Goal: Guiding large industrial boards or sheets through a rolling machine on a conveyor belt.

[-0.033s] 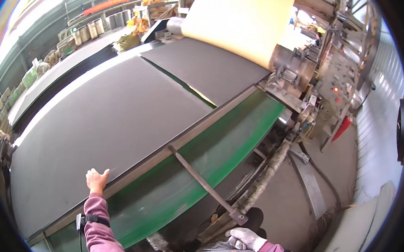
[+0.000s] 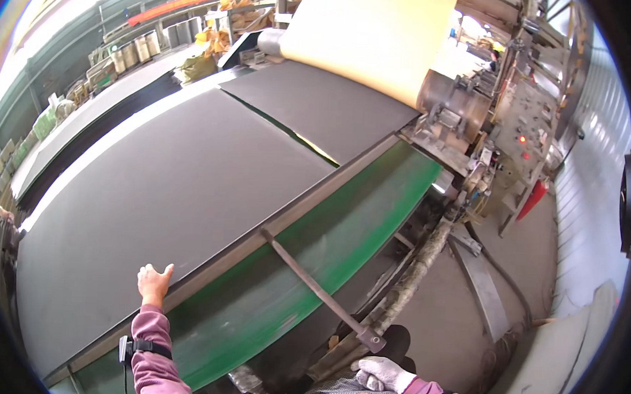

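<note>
A large dark grey sheet (image 2: 169,169) covers the machine bed in front of me. My left hand (image 2: 154,284), bare, lies on the sheet by its near edge with the thumb spread and nothing held. A gap with a bright strip in it parts this sheet from a second dark sheet (image 2: 327,102) farther off. My right hand (image 2: 384,375), in a pale glove, is curled closed in front of my apron, and nothing shows in it. Just beyond that hand is the end of a metal bar (image 2: 318,289) that juts from the metal edge rail (image 2: 221,258).
A green belt (image 2: 290,287) runs below the rail. At the far end, a wide yellow sheet (image 2: 368,37) rises beside a roller drum (image 2: 439,97). A control panel (image 2: 526,129) with red lights stands right. Metal plates (image 2: 484,296) and a hose lie on the floor.
The view has shifted very slightly. Both hands and the sheets keep their places.
</note>
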Available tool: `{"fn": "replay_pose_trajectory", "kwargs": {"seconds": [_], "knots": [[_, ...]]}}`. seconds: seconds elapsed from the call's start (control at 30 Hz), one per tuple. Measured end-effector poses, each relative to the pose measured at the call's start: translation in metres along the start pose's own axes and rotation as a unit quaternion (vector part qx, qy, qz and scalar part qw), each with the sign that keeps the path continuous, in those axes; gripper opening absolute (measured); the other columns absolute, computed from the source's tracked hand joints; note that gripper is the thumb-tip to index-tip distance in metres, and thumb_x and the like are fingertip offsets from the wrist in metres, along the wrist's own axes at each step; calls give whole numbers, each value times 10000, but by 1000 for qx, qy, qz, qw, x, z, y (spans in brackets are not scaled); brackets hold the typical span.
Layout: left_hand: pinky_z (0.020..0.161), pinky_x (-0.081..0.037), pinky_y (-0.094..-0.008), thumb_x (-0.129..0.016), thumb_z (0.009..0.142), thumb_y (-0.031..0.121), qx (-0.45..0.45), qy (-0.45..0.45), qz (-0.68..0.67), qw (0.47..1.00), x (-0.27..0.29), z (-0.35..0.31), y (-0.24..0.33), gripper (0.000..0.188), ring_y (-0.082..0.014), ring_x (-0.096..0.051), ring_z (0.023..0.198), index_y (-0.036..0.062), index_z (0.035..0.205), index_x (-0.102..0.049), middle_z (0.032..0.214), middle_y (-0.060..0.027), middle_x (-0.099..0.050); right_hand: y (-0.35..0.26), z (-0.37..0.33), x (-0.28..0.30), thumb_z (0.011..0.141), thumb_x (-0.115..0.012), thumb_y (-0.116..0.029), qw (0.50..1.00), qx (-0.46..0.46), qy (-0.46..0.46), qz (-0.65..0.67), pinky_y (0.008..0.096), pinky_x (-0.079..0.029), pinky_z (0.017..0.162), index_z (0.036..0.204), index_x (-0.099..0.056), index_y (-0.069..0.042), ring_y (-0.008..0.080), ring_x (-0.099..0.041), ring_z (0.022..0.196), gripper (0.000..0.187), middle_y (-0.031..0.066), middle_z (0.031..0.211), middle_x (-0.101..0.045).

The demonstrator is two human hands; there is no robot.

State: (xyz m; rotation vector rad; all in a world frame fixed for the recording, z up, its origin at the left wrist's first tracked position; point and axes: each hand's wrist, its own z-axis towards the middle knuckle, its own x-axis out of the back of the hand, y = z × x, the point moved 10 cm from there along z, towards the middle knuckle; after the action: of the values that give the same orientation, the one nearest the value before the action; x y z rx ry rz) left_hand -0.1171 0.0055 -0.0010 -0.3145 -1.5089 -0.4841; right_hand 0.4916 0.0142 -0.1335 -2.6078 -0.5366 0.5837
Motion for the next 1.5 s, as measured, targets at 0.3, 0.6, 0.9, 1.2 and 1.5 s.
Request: {"fn": "replay_pose_trajectory", "kwargs": {"seconds": [0.3,0.6,0.9,1.2,1.5], "knots": [[742,-480,-420,-470,932,359,-110,42,-125,985,11,-5,21,387,-310,-618,785,25,917,-664,774,-120,-656,-7,-11,-5,928,-494,-271,1000,3,8,12,170,-331,335,1061,-587,-74,28,-459,414,256,-18,672,-602],[705,-457,-466,-481,906,408,50,139,-46,988,-9,-17,-156,506,-366,-593,744,-23,687,-631,745,-210,-612,-3,-3,-9,927,-513,-264,1000,-2,-11,17,171,-343,352,1057,-596,-72,33,-461,418,246,-3,666,-606],[796,-441,-425,-512,861,471,-116,138,-32,983,2,-56,47,536,-332,-548,868,-28,702,-625,827,-178,-589,-2,-6,-9,938,-498,-275,1000,2,-5,9,166,-317,336,1047,-591,-81,22,-442,408,241,-24,651,-584],[803,-457,-414,-485,836,573,-167,110,-59,978,-5,-57,198,648,-329,-580,899,-37,738,-678,854,-191,-623,-2,-6,-12,929,-509,-282,1000,-17,3,8,162,-310,323,1076,-579,-72,16,-426,393,266,-20,650,-576],[765,-471,-420,-513,858,259,-307,42,-260,915,23,-50,181,250,-343,-589,890,50,909,-641,887,-140,-633,-5,-2,-8,921,-508,-273,1000,-7,16,7,169,-316,335,1072,-581,-52,23,-432,409,277,-24,643,-564]]}}
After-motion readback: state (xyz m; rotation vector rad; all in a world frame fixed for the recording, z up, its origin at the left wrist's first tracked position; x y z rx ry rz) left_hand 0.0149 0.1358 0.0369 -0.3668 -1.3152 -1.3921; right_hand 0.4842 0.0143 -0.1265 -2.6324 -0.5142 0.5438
